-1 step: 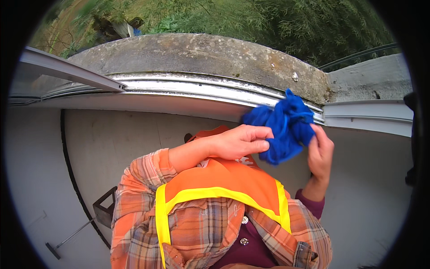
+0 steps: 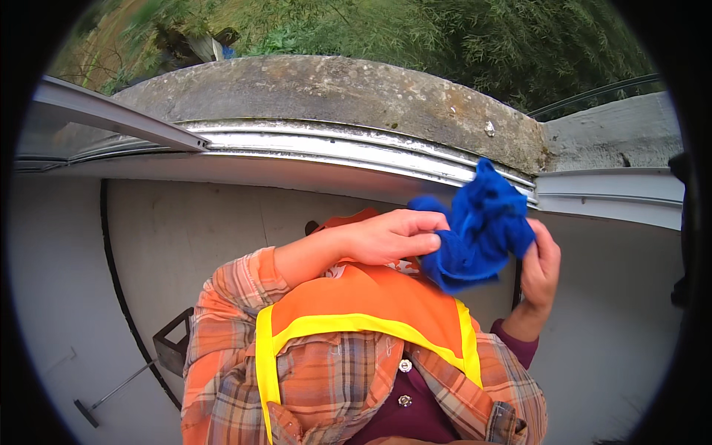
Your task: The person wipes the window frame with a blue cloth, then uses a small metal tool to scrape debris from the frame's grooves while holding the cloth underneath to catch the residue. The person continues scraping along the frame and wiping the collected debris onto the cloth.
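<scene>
A bunched blue cloth [image 2: 482, 230] hangs in folds between my two hands, in front of the metal window track [image 2: 319, 148]. My left hand [image 2: 397, 236] pinches its left side between thumb and fingers. At the cloth's right edge, my right hand [image 2: 541, 263] grips it with curled fingers, the fingertips partly hidden by the fabric. The top of the cloth overlaps the right end of the track in view; whether it touches the metal I cannot tell.
Beyond the track lies a weathered concrete ledge [image 2: 334, 85], with green foliage [image 2: 475, 37] outside. A sliding window frame [image 2: 122, 115] stands at the left, a white jamb [image 2: 612, 189] at the right. On the floor side are a dark boxy stool [image 2: 174, 341] and a long-handled tool [image 2: 119, 389].
The cloth has shifted slightly right and toward me, its folds opening differently. My right hand has moved a little right and down; my left hand has shifted slightly left.
</scene>
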{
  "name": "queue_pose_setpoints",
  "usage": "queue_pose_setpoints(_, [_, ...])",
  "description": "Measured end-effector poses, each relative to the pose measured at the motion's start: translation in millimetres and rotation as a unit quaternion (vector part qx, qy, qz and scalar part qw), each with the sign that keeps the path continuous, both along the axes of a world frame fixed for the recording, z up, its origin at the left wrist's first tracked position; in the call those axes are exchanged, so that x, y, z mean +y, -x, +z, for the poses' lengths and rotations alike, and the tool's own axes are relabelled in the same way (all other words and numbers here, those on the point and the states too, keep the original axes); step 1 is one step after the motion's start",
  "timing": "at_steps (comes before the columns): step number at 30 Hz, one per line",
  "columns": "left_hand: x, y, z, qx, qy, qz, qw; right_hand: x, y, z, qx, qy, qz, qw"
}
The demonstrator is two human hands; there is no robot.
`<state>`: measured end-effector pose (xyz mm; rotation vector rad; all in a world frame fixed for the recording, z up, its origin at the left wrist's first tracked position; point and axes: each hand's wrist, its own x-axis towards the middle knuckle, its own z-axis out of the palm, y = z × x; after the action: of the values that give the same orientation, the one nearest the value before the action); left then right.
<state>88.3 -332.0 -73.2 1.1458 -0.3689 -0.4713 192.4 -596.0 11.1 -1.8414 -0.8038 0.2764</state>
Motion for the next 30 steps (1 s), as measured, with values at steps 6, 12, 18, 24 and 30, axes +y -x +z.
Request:
queue_pose_setpoints(6, [63.5,42.7,-12.1,-0.019,-0.427,0.298,0.854,-17.6,23.1,-65.2,0.060,0.236,-0.050,0.969])
queue_pose_setpoints(12, [130.8,132.2,18.8,-0.028,-0.513,0.376,0.771,-7.3,5.7,-55.7,0.266,-0.019,-0.091,0.960])
queue_pose_setpoints(18, [161.9,178.5,66.0,-0.051,-0.613,0.503,0.608,2.9,1.0,-17.9,0.251,0.025,0.024,0.967])
queue_pose_setpoints(24, [165.6,161.1,68.4,-0.119,-0.731,0.598,0.305,11.1,0.3,6.6,0.100,-0.016,-0.040,0.994])
queue_pose_setpoints(30, [163.0,101.0,53.3,-0.063,-0.206,0.706,0.674,42.6,-14.3,10.9,-0.245,0.008,-0.222,0.944])
